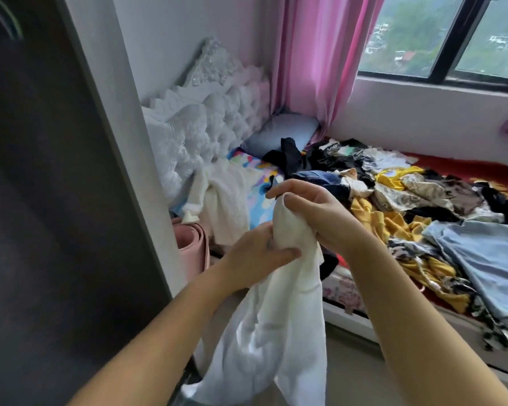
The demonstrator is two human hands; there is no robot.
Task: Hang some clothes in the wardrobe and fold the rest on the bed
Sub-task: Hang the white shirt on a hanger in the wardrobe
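Near the bed (349,313), one white garment (270,317) hangs lengthwise, top up. Two hands grip it: left hand (255,256) below, right hand (314,212) above.

White garment (279,303) in both hands

white garment (279,317); pink curtain (314,54); yellow top (393,224)

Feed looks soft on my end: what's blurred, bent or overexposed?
Head view: dark wardrobe door smeared by blur; wide-angle bends the window frame; daylight washes out folds in the white garment; both hands, left hand, right hand, fairly sharp.
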